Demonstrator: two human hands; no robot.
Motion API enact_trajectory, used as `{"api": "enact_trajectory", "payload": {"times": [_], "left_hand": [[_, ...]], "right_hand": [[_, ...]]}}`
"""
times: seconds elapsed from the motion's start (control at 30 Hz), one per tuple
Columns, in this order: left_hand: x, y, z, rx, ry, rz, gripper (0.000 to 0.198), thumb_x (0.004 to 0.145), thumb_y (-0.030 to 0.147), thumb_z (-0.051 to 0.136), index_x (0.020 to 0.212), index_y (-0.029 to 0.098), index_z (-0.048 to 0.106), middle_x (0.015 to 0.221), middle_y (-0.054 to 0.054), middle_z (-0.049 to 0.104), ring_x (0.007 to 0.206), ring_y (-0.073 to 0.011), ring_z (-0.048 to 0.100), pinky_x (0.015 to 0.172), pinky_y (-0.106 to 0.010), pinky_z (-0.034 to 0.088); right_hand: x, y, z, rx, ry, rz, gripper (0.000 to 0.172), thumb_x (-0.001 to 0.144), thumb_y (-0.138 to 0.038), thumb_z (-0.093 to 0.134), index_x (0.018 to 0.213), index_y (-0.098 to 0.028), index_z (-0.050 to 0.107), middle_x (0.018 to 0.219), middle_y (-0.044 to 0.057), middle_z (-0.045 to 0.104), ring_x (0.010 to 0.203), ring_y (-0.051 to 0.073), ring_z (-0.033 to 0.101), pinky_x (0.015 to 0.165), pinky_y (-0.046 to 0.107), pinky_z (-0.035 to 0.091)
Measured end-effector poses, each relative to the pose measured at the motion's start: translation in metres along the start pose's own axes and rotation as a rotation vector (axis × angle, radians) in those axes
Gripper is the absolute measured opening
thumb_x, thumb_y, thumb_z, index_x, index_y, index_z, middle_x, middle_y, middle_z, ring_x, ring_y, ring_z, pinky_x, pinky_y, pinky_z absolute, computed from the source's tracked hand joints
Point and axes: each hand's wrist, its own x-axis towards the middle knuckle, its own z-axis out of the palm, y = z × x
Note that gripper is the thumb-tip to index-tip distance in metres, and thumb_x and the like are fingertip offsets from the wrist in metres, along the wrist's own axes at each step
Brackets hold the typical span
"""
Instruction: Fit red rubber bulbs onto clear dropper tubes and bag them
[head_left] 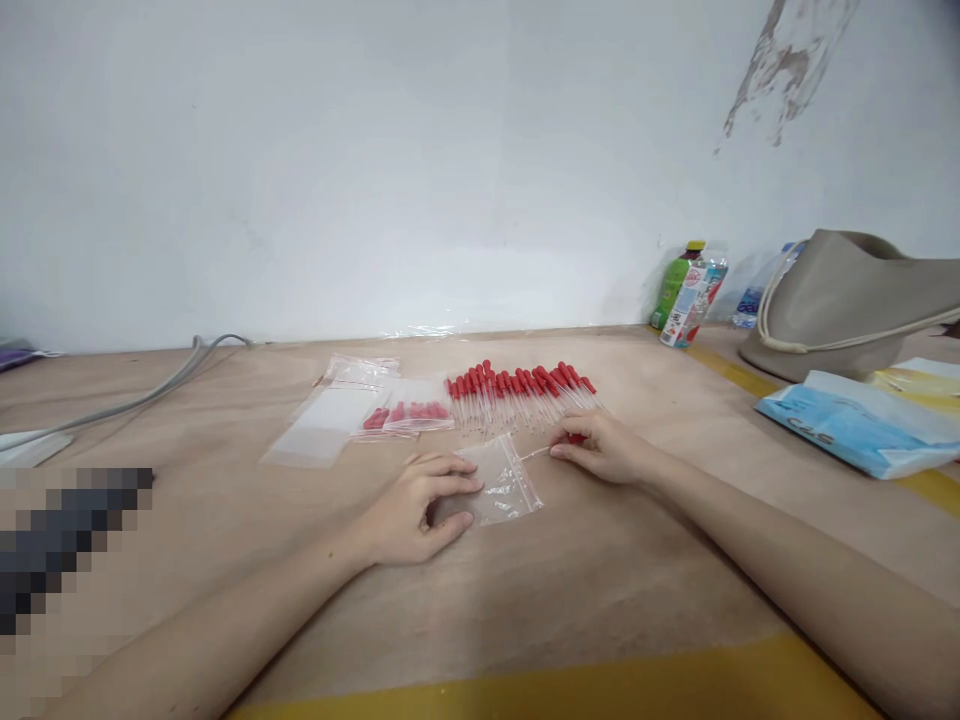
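My left hand (424, 505) rests on the table with its fingers apart, fingertips on the left edge of a small clear zip bag (499, 490). The bag lies flat, its zip side facing right. Between the fingers of my right hand (596, 447) is a dropper with a red rubber bulb (576, 438); its thin glass stem points left at the bag's zip side. Behind the hands lies a row of droppers (517, 385) with red bulbs towards the wall. To their left are filled zip bags (420, 415) with red bulbs showing through, beside flat zip bags (315, 425).
Two drink bottles (686, 290) stand by the wall at the right. A grey-beige bag with a cord (855, 300) and a blue-and-white packet (855, 425) lie further right. A grey cable (150, 390) crosses the left side. Yellow tape (600, 690) runs along the front edge.
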Motion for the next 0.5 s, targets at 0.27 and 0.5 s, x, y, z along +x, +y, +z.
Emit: {"api": "enact_trajectory", "payload": {"times": [0.27,0.5], "left_hand": [[0.0,0.002,-0.001,-0.008,-0.001,-0.003,0.037,0.076,0.028,0.057,0.113,0.025,0.059,0.121,-0.005,0.054,0.112,-0.0237,0.048,0.097,-0.043,0.036],[0.0,0.002,-0.001,0.016,-0.019,0.015,0.044,0.078,0.028,0.054,0.121,0.025,0.051,0.125,-0.006,0.05,0.115,-0.0229,0.046,0.097,-0.042,0.037]], "right_hand": [[0.0,-0.022,0.017,0.058,0.011,-0.097,0.012,0.081,-0.023,0.053,0.079,-0.017,0.063,0.075,0.003,0.058,0.069,0.012,0.051,0.063,0.023,0.04],[-0.002,-0.028,0.023,0.132,0.0,-0.113,0.012,0.08,-0.02,0.052,0.082,-0.017,0.063,0.078,0.003,0.058,0.072,0.013,0.052,0.067,0.026,0.042]]}}
